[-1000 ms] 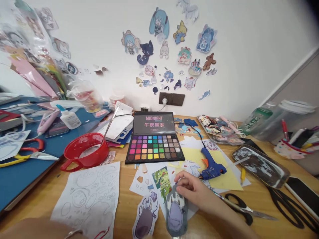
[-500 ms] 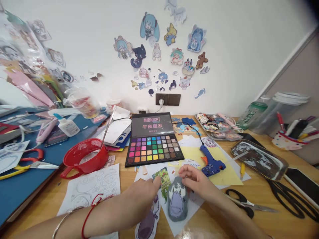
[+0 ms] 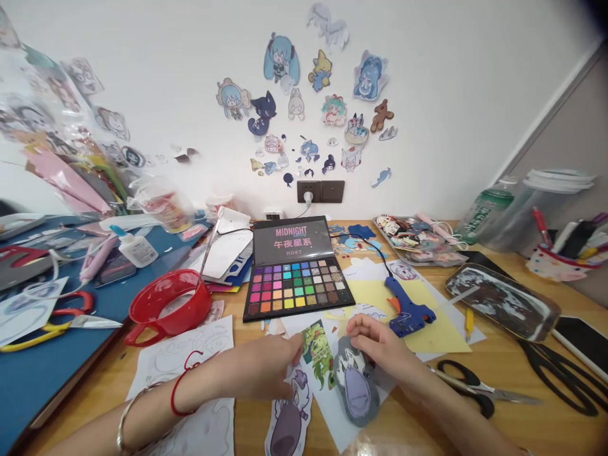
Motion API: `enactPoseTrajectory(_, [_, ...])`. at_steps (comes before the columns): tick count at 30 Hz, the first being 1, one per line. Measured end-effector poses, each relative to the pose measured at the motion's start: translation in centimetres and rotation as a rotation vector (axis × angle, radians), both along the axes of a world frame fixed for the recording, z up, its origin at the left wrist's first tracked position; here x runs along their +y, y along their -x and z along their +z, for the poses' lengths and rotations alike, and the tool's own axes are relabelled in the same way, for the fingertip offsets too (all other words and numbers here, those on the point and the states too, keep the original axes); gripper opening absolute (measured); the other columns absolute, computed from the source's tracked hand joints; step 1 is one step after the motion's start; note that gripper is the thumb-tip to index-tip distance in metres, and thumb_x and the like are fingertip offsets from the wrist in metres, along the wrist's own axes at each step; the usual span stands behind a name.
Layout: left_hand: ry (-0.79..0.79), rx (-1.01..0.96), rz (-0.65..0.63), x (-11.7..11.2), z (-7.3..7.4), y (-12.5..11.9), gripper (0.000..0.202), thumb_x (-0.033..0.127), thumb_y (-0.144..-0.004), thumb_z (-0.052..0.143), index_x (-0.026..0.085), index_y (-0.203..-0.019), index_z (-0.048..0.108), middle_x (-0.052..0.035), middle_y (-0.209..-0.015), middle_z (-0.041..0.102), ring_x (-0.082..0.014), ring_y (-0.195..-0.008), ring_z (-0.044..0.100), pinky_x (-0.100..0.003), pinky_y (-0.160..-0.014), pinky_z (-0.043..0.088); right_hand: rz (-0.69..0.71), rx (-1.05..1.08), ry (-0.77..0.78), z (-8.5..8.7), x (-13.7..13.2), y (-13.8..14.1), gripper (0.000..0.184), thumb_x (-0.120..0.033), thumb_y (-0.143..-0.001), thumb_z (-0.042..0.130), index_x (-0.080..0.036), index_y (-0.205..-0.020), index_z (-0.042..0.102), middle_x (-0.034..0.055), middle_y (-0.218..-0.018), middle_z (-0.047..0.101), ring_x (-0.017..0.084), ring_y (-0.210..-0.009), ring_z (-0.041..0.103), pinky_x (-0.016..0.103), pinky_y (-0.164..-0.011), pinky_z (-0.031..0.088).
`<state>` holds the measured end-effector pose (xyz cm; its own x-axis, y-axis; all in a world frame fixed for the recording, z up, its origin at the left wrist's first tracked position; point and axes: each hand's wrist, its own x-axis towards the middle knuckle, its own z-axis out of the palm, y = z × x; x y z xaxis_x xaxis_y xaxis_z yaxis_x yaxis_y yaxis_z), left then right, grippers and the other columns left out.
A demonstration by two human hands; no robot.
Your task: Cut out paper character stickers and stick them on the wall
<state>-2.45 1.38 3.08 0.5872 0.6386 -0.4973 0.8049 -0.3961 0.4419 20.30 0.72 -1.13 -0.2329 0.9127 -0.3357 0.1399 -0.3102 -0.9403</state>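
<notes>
Positioning step, near the table's (image 3: 513, 380) front edge. Right hand (image 3: 380, 345) pinches the grey felt character cutout (image 3: 356, 392); left hand (image 3: 263, 373), fingers loose, rests on the purple paper cutout (image 3: 289, 424). Next move calls for careful alignment.

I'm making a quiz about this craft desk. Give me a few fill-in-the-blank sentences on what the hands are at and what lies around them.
1. The right hand rests on a grey ____ cutout.
2. The eyeshadow palette stands open; the large word printed on its lid is ____.
3. The glue gun lying on yellow paper is ____ in colour.
4. The left hand has a ____ string round its wrist.

Missing words: character; MIDNIGHT; blue; red
</notes>
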Motion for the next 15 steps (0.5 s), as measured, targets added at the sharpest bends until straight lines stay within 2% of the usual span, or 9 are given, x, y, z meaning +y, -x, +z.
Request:
enactPoseTrajectory(3, [0.059,-0.035,-0.076,0.4,-0.1,-0.1,0.027,0.018,-0.063,0.057,0.022,-0.081,0.037,0.005,-0.066,0.05,-0.0131,-0.06,0.047,-0.02,-0.045,0.029,0.025,0.001,-0.017,-0.3,-0.1,0.0,0.014,-0.021,-0.065,0.052,-0.019,-0.078,0.048,-0.0057,-0.063,0.044,0.006,-0.052,0.037,0.02,-0.048,0.026])
enactPoseTrajectory(7, [0.106,-0.085,-0.175,0.8,0.4,-0.3,0.024,0.016,-0.066,0.055,0.023,-0.079,0.036,0.0064,-0.068,0.05,-0.0109,-0.06,0.048,-0.018,-0.046,0.032,0.046,-0.001,-0.035,-0.7,-0.2,-0.1,0.015,-0.02,-0.065,0.053,-0.019,-0.078,0.048,-0.0046,-0.066,0.046,0.007,-0.055,0.039,0.019,-0.048,0.028])
enactPoseTrajectory(11, [0.003,-0.112,-0.246,0.1,1.0,-0.4,0.025,0.007,-0.063,0.046,0.023,-0.077,0.032,0.0075,-0.059,0.042,-0.0106,-0.052,0.037,-0.021,-0.044,0.026,0.056,0.0,-0.036,-0.8,-0.1,-0.1,0.015,-0.019,-0.064,0.053,-0.019,-0.078,0.047,-0.0053,-0.064,0.046,0.007,-0.053,0.039,0.019,-0.047,0.028])
enactPoseTrajectory(15, [-0.099,-0.095,-0.277,-0.8,0.6,-0.4,0.025,0.008,-0.064,0.044,0.024,-0.079,0.031,0.0071,-0.057,0.037,-0.0112,-0.046,0.031,-0.023,-0.042,0.022,0.061,-0.004,-0.037,-0.8,-0.1,-0.1,0.015,-0.019,-0.064,0.052,-0.019,-0.078,0.046,-0.0055,-0.065,0.047,0.006,-0.05,0.037,0.019,-0.046,0.027])
